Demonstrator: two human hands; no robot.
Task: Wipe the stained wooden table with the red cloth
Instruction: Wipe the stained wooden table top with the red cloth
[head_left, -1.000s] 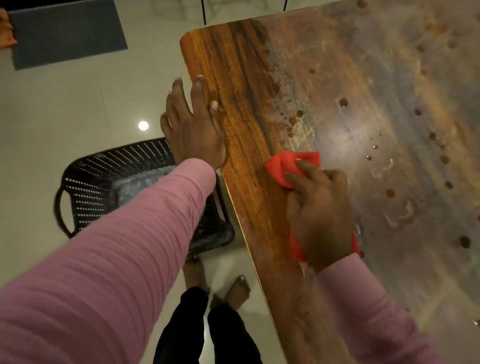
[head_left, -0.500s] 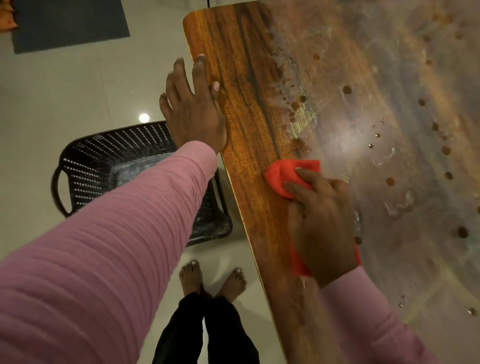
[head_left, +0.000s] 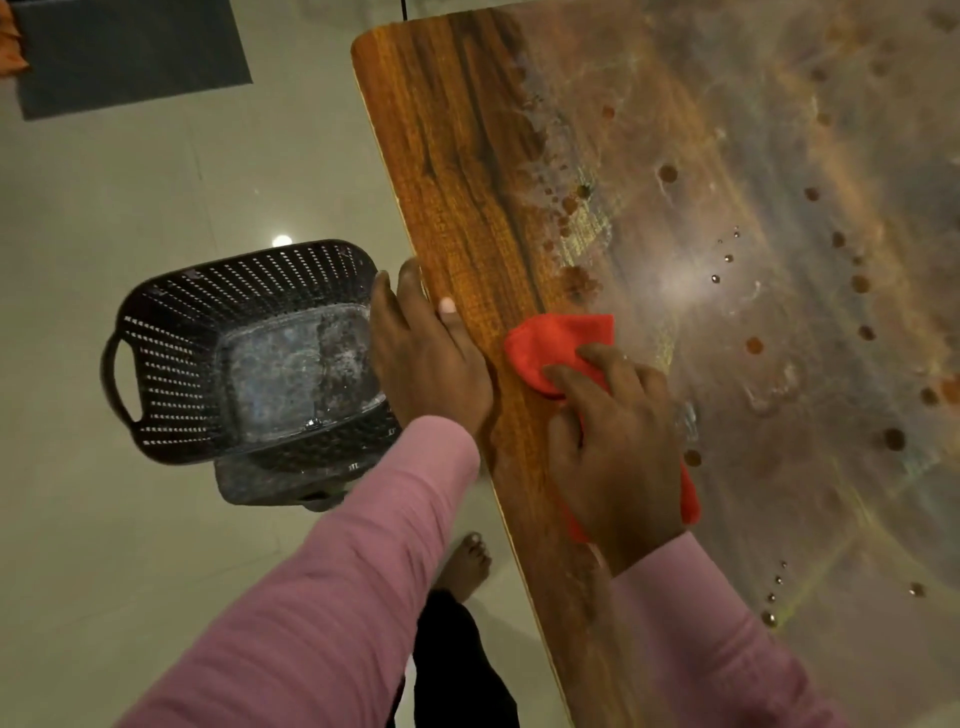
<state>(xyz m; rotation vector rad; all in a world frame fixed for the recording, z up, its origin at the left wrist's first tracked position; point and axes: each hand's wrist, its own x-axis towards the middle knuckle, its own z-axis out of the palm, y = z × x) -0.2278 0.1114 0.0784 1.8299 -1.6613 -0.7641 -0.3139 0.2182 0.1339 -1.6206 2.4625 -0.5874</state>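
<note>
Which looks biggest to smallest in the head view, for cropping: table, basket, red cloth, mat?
1. Table, by far, and cut off by the frame.
2. Basket.
3. Mat, partly cut off and farther away, so its rank against the basket is unsure.
4. Red cloth, mostly hidden under the right hand.

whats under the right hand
The red cloth, pressed flat on the wooden table by the right hand. Cloth shows ahead of the fingers and beside the wrist; the middle, and any stains beneath, are covered.
</note>
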